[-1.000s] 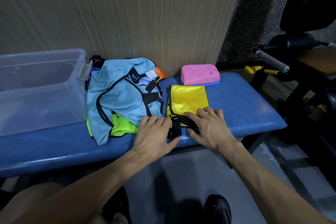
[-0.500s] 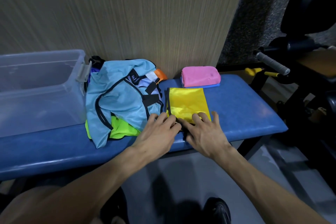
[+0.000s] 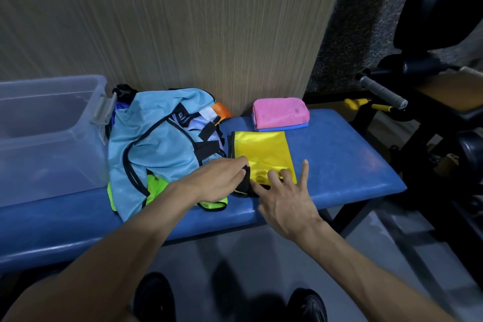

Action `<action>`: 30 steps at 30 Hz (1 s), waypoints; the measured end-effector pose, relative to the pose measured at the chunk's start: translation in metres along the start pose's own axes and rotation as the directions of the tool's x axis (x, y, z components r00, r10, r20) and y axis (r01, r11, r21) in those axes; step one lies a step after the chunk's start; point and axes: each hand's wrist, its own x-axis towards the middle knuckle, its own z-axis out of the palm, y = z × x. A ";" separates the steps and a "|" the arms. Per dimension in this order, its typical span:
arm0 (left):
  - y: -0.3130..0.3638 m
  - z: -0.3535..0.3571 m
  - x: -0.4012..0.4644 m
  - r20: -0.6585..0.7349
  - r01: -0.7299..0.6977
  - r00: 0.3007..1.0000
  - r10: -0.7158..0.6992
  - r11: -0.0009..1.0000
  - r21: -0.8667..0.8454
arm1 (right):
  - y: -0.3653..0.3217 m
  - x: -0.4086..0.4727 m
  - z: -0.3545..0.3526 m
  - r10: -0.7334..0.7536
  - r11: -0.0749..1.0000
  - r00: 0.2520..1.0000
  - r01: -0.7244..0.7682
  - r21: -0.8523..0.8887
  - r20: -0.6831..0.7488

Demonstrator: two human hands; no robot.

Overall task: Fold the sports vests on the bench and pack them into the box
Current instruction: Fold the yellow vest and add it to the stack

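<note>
A yellow vest (image 3: 261,149) with black trim lies folded in a narrow rectangle on the blue bench (image 3: 339,159). My left hand (image 3: 217,180) pinches the black trim at the vest's near left corner. My right hand (image 3: 285,201) rests flat on the near end with its fingers spread. To the left lies a heap of unfolded vests, light blue (image 3: 162,149) on top and neon green (image 3: 154,188) underneath. The clear plastic box (image 3: 52,165) stands at the bench's left end.
A folded pink vest (image 3: 279,111) sits on a folded blue one (image 3: 285,127) against the wall behind the yellow vest. An orange piece (image 3: 222,110) pokes out of the heap. Gym equipment with a grey handle (image 3: 381,91) stands to the right. My shoes are on the floor below.
Both hands have pushed away from me over the yellow vest's near end, tucking the loose black straps up onto it. The right hand's fingers have spread wider.
</note>
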 end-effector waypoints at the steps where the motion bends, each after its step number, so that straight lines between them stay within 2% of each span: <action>1: 0.000 -0.003 0.001 -0.003 0.003 1.000 -0.003 1.000 0.003 | 0.000 0.000 0.001 -0.001 1.000 1.000 0.001 0.007 -0.002; 5: -0.003 -0.006 0.006 -0.028 0.007 1.000 -0.007 1.000 0.006 | 0.002 -0.001 0.004 -0.028 0.999 0.999 0.029 0.024 -0.047; 10: -0.010 0.004 0.021 -0.076 0.089 0.993 -0.094 0.994 -0.060 | 0.003 0.000 0.005 -0.034 0.998 0.995 0.038 0.044 -0.089; 15: -0.006 0.015 0.028 -0.186 0.115 0.974 -0.132 0.988 -0.102 | 0.011 -0.001 0.008 -0.020 0.988 0.994 0.037 0.150 -0.111; 19: -0.005 0.023 0.027 -0.285 0.115 0.947 -0.151 0.984 -0.138 | 0.033 -0.006 0.006 -0.055 0.964 0.998 0.060 0.260 -0.026; 23: -0.011 0.031 0.022 -0.366 0.045 0.928 -0.061 0.998 -0.053 | 0.061 -0.013 0.004 -0.084 0.898 0.991 0.030 0.439 0.104; 25: -0.017 0.035 0.019 -0.365 0.015 0.931 -0.020 1.000 -0.018 | 0.068 -0.015 0.007 -0.104 0.854 0.991 0.048 0.519 0.079; 27: -0.023 0.035 0.015 -0.313 -0.035 0.950 0.012 0.997 -0.066 | 0.073 -0.014 0.011 -0.113 0.792 0.992 0.054 0.609 0.059; 30: -0.031 0.026 0.007 -0.104 -0.040 0.994 0.023 0.986 -0.162 | 0.082 -0.011 0.019 -0.127 0.713 0.990 0.045 0.699 0.065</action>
